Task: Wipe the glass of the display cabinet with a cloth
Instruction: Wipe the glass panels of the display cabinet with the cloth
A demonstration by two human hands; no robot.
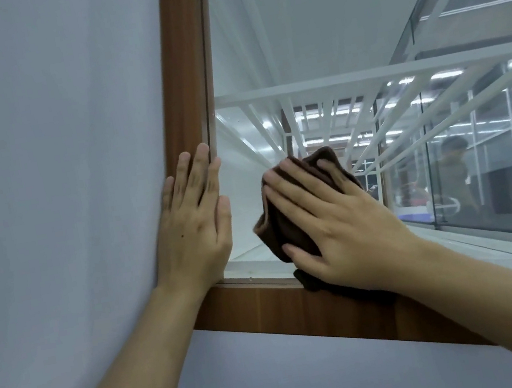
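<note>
Glass (271, 37) under cloth (282, 223), right hand (338, 220)

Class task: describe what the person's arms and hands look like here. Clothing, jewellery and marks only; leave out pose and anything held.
Nothing is worn: no gloves, rings, watch or bracelet on the left hand or the right hand, and no sleeves on the forearms as far as the picture's edge. The left hand has one small dark mole on its back.
</note>
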